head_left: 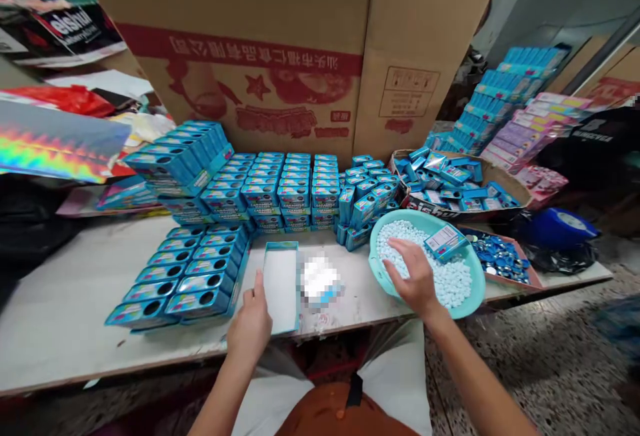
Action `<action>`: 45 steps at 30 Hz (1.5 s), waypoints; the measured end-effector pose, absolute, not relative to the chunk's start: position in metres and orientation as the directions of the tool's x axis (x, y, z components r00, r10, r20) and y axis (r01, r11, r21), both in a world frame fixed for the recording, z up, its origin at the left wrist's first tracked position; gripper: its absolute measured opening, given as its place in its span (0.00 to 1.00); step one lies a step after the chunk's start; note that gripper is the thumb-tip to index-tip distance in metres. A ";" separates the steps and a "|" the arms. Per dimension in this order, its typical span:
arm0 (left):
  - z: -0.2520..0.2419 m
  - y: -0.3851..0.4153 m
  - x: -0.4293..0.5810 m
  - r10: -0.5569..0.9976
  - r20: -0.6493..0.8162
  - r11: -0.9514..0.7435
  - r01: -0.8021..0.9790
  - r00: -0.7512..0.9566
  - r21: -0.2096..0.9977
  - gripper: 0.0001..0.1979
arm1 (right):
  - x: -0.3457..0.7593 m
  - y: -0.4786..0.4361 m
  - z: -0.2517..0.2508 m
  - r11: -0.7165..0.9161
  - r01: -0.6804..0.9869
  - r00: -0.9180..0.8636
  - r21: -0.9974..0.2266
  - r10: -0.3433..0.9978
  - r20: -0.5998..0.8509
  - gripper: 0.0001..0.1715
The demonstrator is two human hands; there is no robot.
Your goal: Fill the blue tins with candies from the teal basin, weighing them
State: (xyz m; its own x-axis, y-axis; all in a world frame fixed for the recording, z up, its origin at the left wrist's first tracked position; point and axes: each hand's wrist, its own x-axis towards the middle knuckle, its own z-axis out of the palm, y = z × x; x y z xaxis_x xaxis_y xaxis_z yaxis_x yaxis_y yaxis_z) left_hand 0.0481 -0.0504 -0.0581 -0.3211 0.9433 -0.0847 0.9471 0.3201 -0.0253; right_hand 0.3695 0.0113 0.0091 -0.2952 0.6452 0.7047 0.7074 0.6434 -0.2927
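My left hand (250,321) is at the left edge of a shallow blue-rimmed tray (280,289) with a white inside. Its index finger lies along that edge, and the other fingers are curled and partly hidden. Over a turquoise plastic basin (477,289) of small white balls (455,283), my right hand (414,279) reaches with thumb and fingers apart, holding nothing visible. A small blue box (445,243) lies tilted on the balls, just right of that hand. Between tray and basin sits a blurred-out white and blue item (321,281).
Rows of blue boxes with round holes (200,269) stand left, with stacked blue boxes (297,186) behind. A large carton (260,43) walls off the back. Right are a carton of blue packs (460,183) and a box of shiny blue round pieces (500,257). The table's front edge (175,363) is near me.
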 end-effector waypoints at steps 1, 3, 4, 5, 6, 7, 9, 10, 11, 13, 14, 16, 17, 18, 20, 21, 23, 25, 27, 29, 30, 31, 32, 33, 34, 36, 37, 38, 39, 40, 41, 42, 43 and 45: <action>-0.060 -0.048 0.048 0.944 -0.100 0.313 0.949 -0.315 -0.039 0.33 | 0.375 0.030 0.017 0.640 0.727 -0.325 -0.249 0.639 0.697 0.25; -0.064 -0.044 0.048 0.941 -0.148 0.297 0.952 -0.304 -0.071 0.35 | 0.377 0.072 0.029 0.615 0.768 -0.385 -0.180 0.667 0.637 0.25; -0.066 -0.043 0.047 0.941 -0.165 0.283 0.955 -0.295 -0.090 0.35 | 0.374 0.092 0.033 0.605 0.784 -0.423 -0.137 0.683 0.596 0.27; -0.068 -0.042 0.046 0.945 -0.167 0.265 0.958 -0.281 -0.110 0.35 | 0.370 0.110 0.035 0.607 0.790 -0.474 -0.083 0.692 0.544 0.29; -0.071 -0.042 0.044 0.952 -0.156 0.247 0.961 -0.265 -0.126 0.35 | 0.364 0.126 0.037 0.609 0.793 -0.522 -0.026 0.700 0.488 0.31; -0.073 -0.042 0.042 0.959 -0.136 0.232 0.963 -0.250 -0.136 0.34 | 0.358 0.140 0.038 0.616 0.787 -0.567 0.031 0.702 0.430 0.32; -0.076 -0.041 0.035 0.968 -0.084 0.225 0.965 -0.238 -0.136 0.34 | 0.346 0.159 0.039 0.639 0.758 -0.642 0.132 0.695 0.323 0.34; -0.077 -0.041 0.031 0.969 -0.063 0.231 0.965 -0.240 -0.127 0.33 | 0.342 0.166 0.040 0.654 0.736 -0.674 0.173 0.685 0.277 0.33; -0.078 -0.040 0.028 0.968 -0.048 0.238 0.964 -0.245 -0.118 0.32 | 0.338 0.170 0.042 0.668 0.715 -0.699 0.206 0.674 0.237 0.31; -0.077 -0.039 0.022 0.969 -0.023 0.244 0.964 -0.247 -0.103 0.27 | 0.334 0.176 0.046 0.693 0.675 -0.736 0.254 0.654 0.174 0.27; -0.076 -0.039 0.020 0.968 -0.015 0.247 0.964 -0.249 -0.099 0.25 | 0.333 0.178 0.048 0.701 0.661 -0.747 0.269 0.647 0.151 0.25; -0.073 -0.038 0.018 0.967 -0.001 0.255 0.962 -0.256 -0.098 0.23 | 0.334 0.180 0.053 0.714 0.640 -0.763 0.285 0.636 0.120 0.24; -0.072 -0.038 0.018 0.965 0.008 0.263 0.960 -0.263 -0.097 0.22 | 0.335 0.182 0.055 0.724 0.628 -0.772 0.286 0.626 0.110 0.24; -0.071 -0.038 0.018 0.961 0.016 0.276 0.957 -0.275 -0.094 0.22 | 0.337 0.182 0.057 0.737 0.612 -0.784 0.286 0.612 0.102 0.23; -0.070 -0.038 0.017 0.953 0.031 0.304 0.949 -0.302 -0.081 0.22 | 0.342 0.182 0.060 0.763 0.582 -0.808 0.282 0.581 0.097 0.21; -0.071 -0.038 0.017 0.949 0.039 0.314 0.947 -0.312 -0.074 0.22 | 0.345 0.181 0.062 0.775 0.568 -0.819 0.278 0.565 0.099 0.20; -0.072 -0.039 0.015 0.950 0.053 0.310 0.949 -0.307 -0.060 0.23 | 0.350 0.176 0.067 0.791 0.552 -0.833 0.265 0.537 0.131 0.18; -0.074 -0.041 0.014 0.961 0.058 0.274 0.961 -0.272 -0.035 0.23 | 0.352 0.167 0.075 0.802 0.551 -0.833 0.229 0.516 0.199 0.19; -0.076 -0.043 0.012 0.971 0.049 0.235 0.972 -0.235 -0.005 0.23 | 0.348 0.154 0.083 0.821 0.545 -0.828 0.170 0.495 0.262 0.21; -0.078 -0.044 0.010 0.980 0.040 0.196 0.980 -0.196 0.019 0.22 | 0.337 0.138 0.088 0.846 0.520 -0.835 0.115 0.477 0.274 0.22; -0.079 -0.044 0.009 0.984 0.036 0.176 0.984 -0.177 0.025 0.22 | 0.329 0.131 0.089 0.861 0.499 -0.848 0.093 0.464 0.258 0.22; -0.079 -0.044 0.008 0.987 0.031 0.158 0.987 -0.159 0.029 0.22 | 0.319 0.124 0.087 0.877 0.475 -0.863 0.072 0.448 0.231 0.22; -0.079 -0.043 0.008 0.989 0.028 0.144 0.989 -0.145 0.030 0.22 | 0.308 0.117 0.083 0.893 0.447 -0.881 0.050 0.430 0.197 0.21; -0.079 -0.043 0.007 0.991 0.024 0.134 0.990 -0.135 0.031 0.23 | 0.297 0.111 0.077 0.907 0.420 -0.898 0.028 0.410 0.161 0.21; -0.079 -0.042 0.007 0.991 0.022 0.128 0.991 -0.129 0.031 0.23 | 0.286 0.106 0.070 0.919 0.395 -0.912 0.010 0.390 0.125 0.21; -0.079 -0.040 0.006 0.992 0.023 0.120 0.992 -0.121 0.033 0.23 | 0.265 0.100 0.054 0.934 0.359 -0.932 0.004 0.358 0.057 0.21; -0.079 -0.040 0.006 0.993 0.032 0.115 0.993 -0.116 0.037 0.23 | 0.256 0.098 0.046 0.938 0.345 -0.938 0.016 0.345 0.027 0.21; -0.079 -0.040 0.005 0.993 0.049 0.109 0.993 -0.111 0.044 0.24 | 0.248 0.097 0.039 0.942 0.333 -0.943 0.034 0.333 -0.001 0.21; -0.079 -0.041 0.005 0.992 0.075 0.101 0.993 -0.105 0.056 0.24 | 0.242 0.096 0.033 0.946 0.321 -0.946 0.053 0.322 -0.025 0.21; -0.078 -0.042 0.004 0.989 0.112 0.092 0.993 -0.100 0.074 0.24 | 0.236 0.095 0.029 0.948 0.311 -0.948 0.073 0.314 -0.044 0.20; -0.078 -0.045 0.004 0.983 0.154 0.081 0.992 -0.096 0.098 0.24 | 0.231 0.095 0.026 0.949 0.303 -0.949 0.090 0.309 -0.059 0.20; -0.078 -0.048 0.003 0.976 0.198 0.069 0.989 -0.094 0.127 0.24 | 0.227 0.094 0.024 0.948 0.299 -0.949 0.104 0.307 -0.070 0.20; -0.077 -0.052 0.003 0.965 0.244 0.057 0.985 -0.095 0.160 0.23 | 0.223 0.094 0.023 0.948 0.298 -0.948 0.115 0.307 -0.077 0.20; -0.077 -0.061 0.003 0.938 0.334 0.018 0.973 -0.097 0.231 0.21 | 0.217 0.092 0.019 0.946 0.299 -0.946 0.125 0.311 -0.089 0.19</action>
